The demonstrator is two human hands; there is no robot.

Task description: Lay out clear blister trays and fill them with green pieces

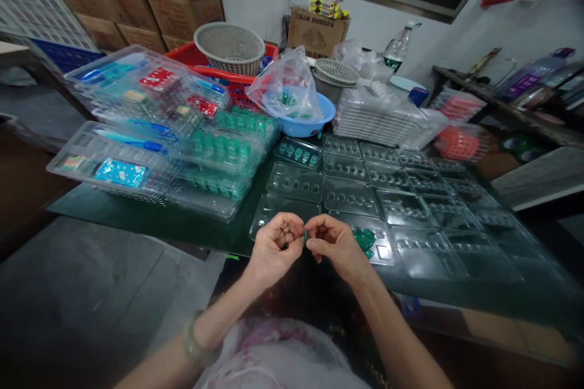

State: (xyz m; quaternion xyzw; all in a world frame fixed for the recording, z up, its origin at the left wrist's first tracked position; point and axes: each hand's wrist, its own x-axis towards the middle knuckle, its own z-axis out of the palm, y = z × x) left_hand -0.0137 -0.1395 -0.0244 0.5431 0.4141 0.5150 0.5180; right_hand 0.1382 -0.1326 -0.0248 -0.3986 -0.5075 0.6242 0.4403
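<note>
Over the table's front edge, the fingertips of my left hand (276,249) and my right hand (336,248) meet in a pinch. Between them is a small green piece (305,235), mostly covered by the fingers. Just right of my right hand, a pile of loose green pieces (365,240) lies on a clear plastic tray (385,249). Beyond my left hand lies another clear tray (262,219) with moulded slots. Farther back, one tray (298,153) holds a row of green pieces.
Clear trays (429,252) cover the right side of the dark green table (205,234). Stacked filled trays (219,155) stand at left. Behind are a blue basin (303,127) with a plastic bag, a red basket (237,91), a grey colander (230,48) and a tray stack (369,118).
</note>
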